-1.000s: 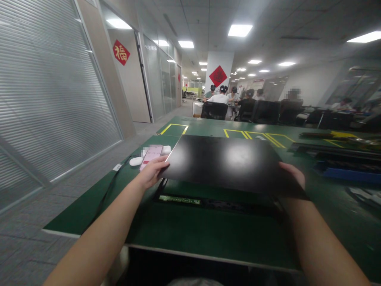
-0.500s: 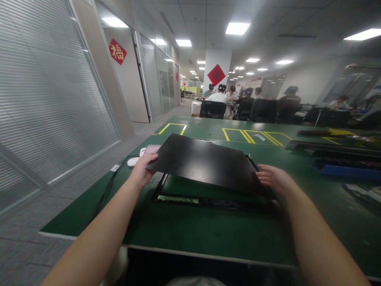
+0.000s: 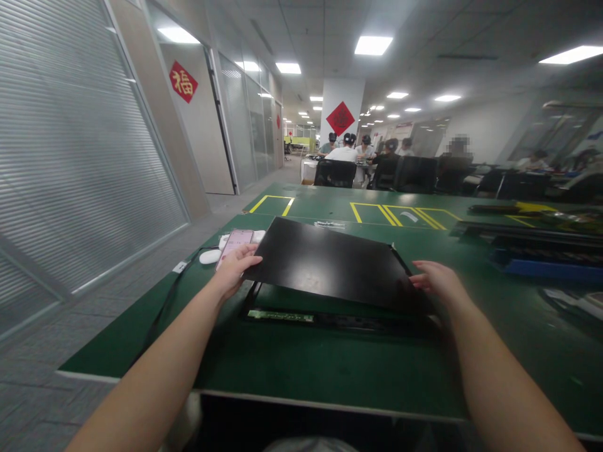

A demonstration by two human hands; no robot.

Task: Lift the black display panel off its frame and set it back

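A thin, glossy black panel [image 3: 325,260] is tilted above a black rectangular frame [image 3: 358,322] on the green table [image 3: 330,370]. My left hand [image 3: 234,269] pinches the panel's left edge, thumb on top and the lower fingers hidden. At the right edge, my right hand [image 3: 438,282] has its fingertips closed on the panel's side; the thumb is out of sight. A strip of green circuit board [image 3: 281,316] shows along the frame's near side. The panel covers most of the frame's far part, and its right corner is dark and hard to make out.
Behind my left hand lie a pink-screened phone [image 3: 238,238] and a white rounded object [image 3: 210,257]. A black strap [image 3: 162,304] crosses the table's left side. Dark long parts and a blue tray [image 3: 541,267] lie at right. People [image 3: 346,147] sit farther back.
The panel's left side has come down and shifted right with my left hand, showing more of the phone. My right hand has moved only slightly. The frame stays in place.
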